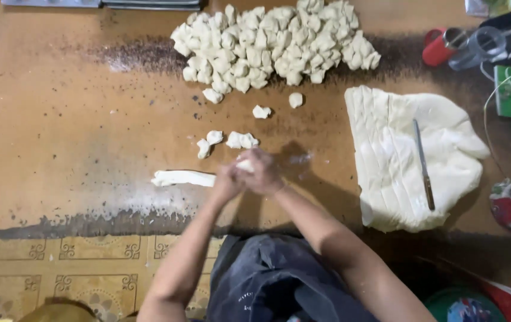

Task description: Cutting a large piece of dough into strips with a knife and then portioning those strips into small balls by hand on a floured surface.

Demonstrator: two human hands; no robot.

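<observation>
We saw the left hand (227,182) and right hand (261,173) pressed together, clenched on a dough piece (244,165) just above the surface (58,137). A dough strip (182,177) lay touching the left hand, small pieces (240,140) just beyond, a knife (424,164) on the slab (392,155).

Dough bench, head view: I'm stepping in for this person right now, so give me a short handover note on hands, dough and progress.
Left hand and right hand are pressed together over a small pale dough lump, pinched off the pale dough strip lying on the brown worktop.
Done: a big heap of pale dough pieces at the far edge, plus a few loose pieces near the hands.
Left: the strip, and the scored slab of pale dough to the right, with a wooden-handled knife lying on it.
</observation>
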